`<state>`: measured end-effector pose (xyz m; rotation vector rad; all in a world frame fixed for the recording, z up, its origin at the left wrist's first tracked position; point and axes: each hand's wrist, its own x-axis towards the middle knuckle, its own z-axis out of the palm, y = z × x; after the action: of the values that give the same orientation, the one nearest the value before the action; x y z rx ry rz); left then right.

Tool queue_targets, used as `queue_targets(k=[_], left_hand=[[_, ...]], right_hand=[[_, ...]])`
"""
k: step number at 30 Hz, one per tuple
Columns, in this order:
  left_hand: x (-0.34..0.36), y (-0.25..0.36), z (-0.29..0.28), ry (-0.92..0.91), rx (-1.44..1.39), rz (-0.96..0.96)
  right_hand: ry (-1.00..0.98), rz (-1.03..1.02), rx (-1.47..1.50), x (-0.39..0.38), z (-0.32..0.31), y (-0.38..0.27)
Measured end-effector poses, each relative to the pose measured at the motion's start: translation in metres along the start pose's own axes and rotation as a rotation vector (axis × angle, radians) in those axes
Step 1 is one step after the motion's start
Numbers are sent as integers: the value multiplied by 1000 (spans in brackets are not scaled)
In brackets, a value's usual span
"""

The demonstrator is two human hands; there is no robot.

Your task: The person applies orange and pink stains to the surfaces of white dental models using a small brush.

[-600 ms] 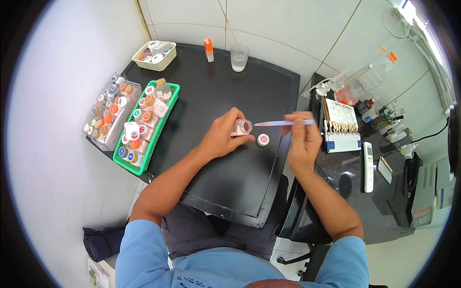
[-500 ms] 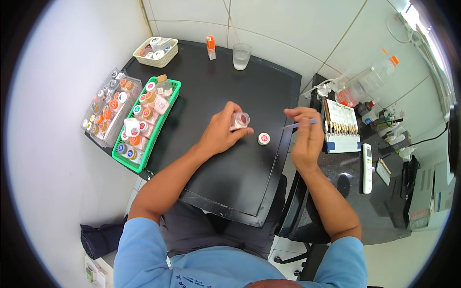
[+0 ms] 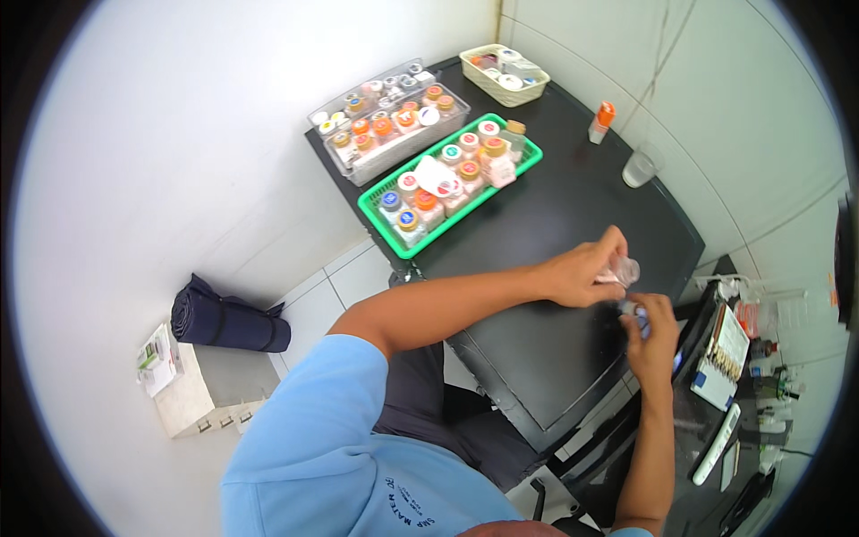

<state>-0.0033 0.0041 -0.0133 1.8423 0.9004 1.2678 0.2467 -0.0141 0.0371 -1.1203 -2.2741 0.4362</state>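
My left hand (image 3: 582, 270) is closed around a small clear jar (image 3: 629, 271), its open mouth tilted to the right and a pale pinkish content inside. Just below it, my right hand (image 3: 655, 338) has its fingers closed on the jar's small white cap (image 3: 630, 309), which is blurred. A bluish-purple bit beside the cap looks like part of the thin stick, mostly hidden by the fingers. The two hands are close together over the right part of the black table (image 3: 573, 358).
A green basket (image 3: 436, 243) of capped jars stands at left, beside a clear organizer (image 3: 389, 154) of jars. Behind are a cream basket (image 3: 501, 94), an orange-white box (image 3: 602, 123) and a cup (image 3: 640, 167). On the side counter lie a shade guide (image 3: 723, 360) and a remote control (image 3: 717, 445).
The view has swung left. My right hand has come from the right to beside the jar and taken the cap up off the table. My left hand still holds the jar.
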Motion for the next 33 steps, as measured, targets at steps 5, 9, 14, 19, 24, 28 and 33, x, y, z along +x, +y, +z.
queue_targets(k=[5,9,14,19,24,28,33], left_hand=[[2,9,-7,-193,-171,0],[1,6,0,-220,-162,33],[1,8,-5,-286,-122,7],[-4,17,-3,-100,62,294],[-8,38,1,-44,162,288],[-13,55,-1,-94,136,194],[-45,89,-16,-42,87,162]], right_hand=[[258,-24,250,1,-2,-4],[181,-57,274,-1,-3,-5],[151,-102,288,-2,-6,-3],[138,51,370,-4,-3,-2],[90,186,402,-11,-1,19],[230,-3,298,-10,-5,-17],[122,-296,110,-19,-22,-47]])
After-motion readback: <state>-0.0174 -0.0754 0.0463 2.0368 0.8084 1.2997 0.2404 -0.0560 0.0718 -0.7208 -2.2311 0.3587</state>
